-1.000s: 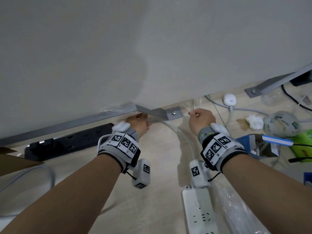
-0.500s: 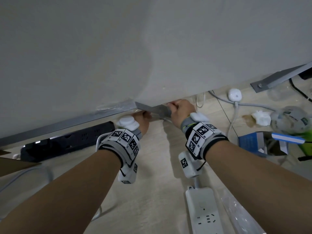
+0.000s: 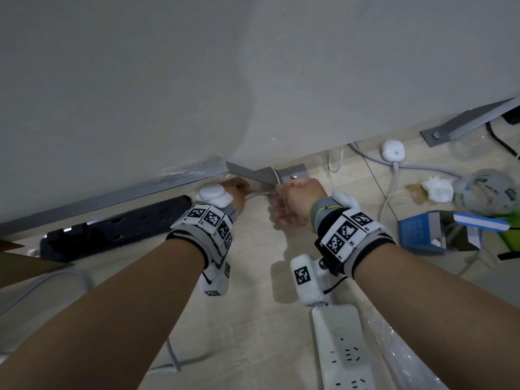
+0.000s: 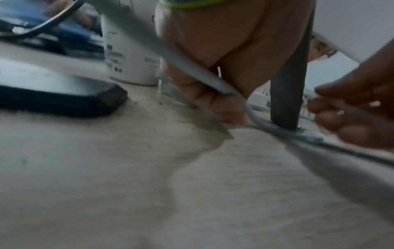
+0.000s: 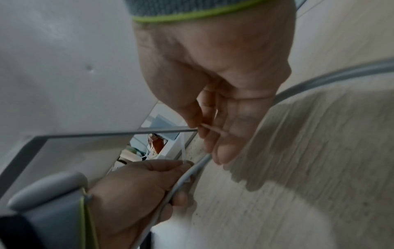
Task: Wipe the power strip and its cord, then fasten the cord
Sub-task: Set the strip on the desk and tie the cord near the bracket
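Observation:
A white power strip (image 3: 346, 353) lies on the floor at the bottom of the head view. Its grey cord (image 5: 192, 170) runs up to a grey metal bracket (image 3: 295, 172) at the foot of a white panel. My left hand (image 5: 183, 168) grips the cord beside the bracket and pinches one end of a thin white cable tie (image 5: 183, 150). My right hand (image 5: 204, 131) pinches the other end of the tie, which passes over the bracket's edge (image 3: 277, 175). In the left wrist view the cord (image 4: 170, 55) crosses in front of my right hand (image 4: 224, 104).
A black power strip (image 3: 118, 226) lies along the panel's base at the left. A white round plug (image 3: 393, 150), crumpled tissue (image 3: 437, 190), a ball (image 3: 486, 192) and a blue box (image 3: 422, 232) clutter the right. Clear plastic wrap (image 3: 402, 356) lies beside the white strip.
My right hand has moved left from beyond the bracket to just beside my left hand. The tie now lies over the bracket. The left hand has stayed at the cord.

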`<state>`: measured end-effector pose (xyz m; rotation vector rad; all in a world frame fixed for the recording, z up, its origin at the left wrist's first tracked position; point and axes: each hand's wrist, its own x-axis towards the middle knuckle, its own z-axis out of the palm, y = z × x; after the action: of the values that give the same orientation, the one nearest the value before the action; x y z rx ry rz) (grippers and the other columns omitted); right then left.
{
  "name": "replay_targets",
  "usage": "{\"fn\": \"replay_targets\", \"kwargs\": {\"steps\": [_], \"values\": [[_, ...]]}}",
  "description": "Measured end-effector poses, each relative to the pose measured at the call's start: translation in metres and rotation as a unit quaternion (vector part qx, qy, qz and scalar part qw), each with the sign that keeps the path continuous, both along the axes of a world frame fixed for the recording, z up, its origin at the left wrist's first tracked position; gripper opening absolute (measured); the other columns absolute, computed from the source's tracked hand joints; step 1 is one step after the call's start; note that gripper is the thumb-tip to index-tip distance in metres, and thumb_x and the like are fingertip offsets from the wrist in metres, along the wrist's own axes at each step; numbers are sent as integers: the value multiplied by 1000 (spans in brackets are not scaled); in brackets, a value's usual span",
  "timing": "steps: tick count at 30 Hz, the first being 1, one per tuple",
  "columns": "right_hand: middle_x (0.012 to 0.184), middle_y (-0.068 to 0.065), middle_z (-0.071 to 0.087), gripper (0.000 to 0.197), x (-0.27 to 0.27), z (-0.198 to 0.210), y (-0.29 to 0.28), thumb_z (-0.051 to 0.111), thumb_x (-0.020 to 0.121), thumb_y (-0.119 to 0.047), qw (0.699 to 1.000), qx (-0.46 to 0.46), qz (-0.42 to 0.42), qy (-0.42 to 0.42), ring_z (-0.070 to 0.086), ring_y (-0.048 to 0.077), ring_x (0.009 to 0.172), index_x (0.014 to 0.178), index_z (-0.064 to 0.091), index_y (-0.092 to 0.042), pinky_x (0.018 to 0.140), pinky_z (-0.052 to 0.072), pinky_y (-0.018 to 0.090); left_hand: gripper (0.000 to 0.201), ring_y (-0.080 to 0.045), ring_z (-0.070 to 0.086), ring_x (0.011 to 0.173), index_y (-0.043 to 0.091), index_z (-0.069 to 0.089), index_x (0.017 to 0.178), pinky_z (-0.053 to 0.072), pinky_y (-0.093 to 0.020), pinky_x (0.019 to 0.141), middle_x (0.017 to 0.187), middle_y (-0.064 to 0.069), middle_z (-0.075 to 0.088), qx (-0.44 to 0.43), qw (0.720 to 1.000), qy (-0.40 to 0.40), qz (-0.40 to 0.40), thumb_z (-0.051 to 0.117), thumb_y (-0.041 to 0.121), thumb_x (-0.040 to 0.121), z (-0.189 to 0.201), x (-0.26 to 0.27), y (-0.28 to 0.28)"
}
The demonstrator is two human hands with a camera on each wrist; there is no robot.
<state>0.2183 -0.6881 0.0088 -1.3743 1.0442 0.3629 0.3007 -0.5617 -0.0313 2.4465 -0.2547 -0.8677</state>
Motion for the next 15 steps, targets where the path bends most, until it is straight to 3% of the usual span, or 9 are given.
{"fn": "replay_targets", "kwargs": {"steps": [2,3,5,7,8,10,12,13,15], "values": [[77,19,66,14,-5,0,2,59,93,-16,1000,3,21,9,62,32,63,85,62,-5,68,55,60,21,-20,60,86,16,60,112,52,-26,78,102,-10,66,-33,998,41,24,49,20,96,-1,-4,-3],[78,19,67,13,-7,-1,3,60,92,-14,1000,6,25,12,62,32,63,89,64,-3,68,56,59,12,-18,60,74,18,60,101,56,-25,70,87,-5,65,-52,995,78,45,50,21,95,4,-8,-5],[77,17,66,13,-10,-1,6,62,90,-10,999,4,30,12,62,27,59,97,66,1,62,60,41,15,-13,56,55,17,57,86,48,-19,50,67,0,58,-80,985,132,73,49,24,96,14,-13,-9],[74,11,65,9,-11,-3,7,67,88,-12,997,-52,50,4,58,18,54,90,69,-3,45,49,16,25,-13,50,50,13,60,82,39,-21,49,63,-2,56,-83,977,182,71,47,28,96,20,-14,-13],[74,9,65,9,-12,-4,7,68,86,-14,995,-82,58,1,56,14,53,86,70,-5,42,45,13,27,-15,49,51,10,62,83,38,-22,50,64,-4,56,-79,974,202,66,47,28,96,24,-14,-15],[79,13,69,16,-12,-4,8,68,87,-16,996,-67,55,-6,60,20,59,86,72,0,53,55,23,25,-19,51,57,5,64,82,42,-25,55,68,-10,58,-71,972,214,64,49,21,94,29,-13,-17],[78,21,67,21,-14,-2,10,64,90,-12,999,4,37,-17,61,29,66,89,71,8,72,59,48,22,-24,53,62,3,66,82,44,-31,60,74,-15,60,-59,977,196,61,54,20,90,30,-12,-17],[76,23,64,21,-15,-1,10,63,90,-10,999,19,28,-17,60,31,67,90,69,11,75,57,55,22,-24,53,61,4,66,81,43,-32,59,75,-14,61,-60,977,194,65,55,21,88,30,-12,-18],[74,23,64,20,-16,-1,10,64,88,-8,1000,15,14,-18,61,32,65,90,69,12,74,55,59,21,-23,53,56,6,69,79,43,-31,56,70,-13,62,-68,975,194,79,58,23,85,28,-14,-19]]}}
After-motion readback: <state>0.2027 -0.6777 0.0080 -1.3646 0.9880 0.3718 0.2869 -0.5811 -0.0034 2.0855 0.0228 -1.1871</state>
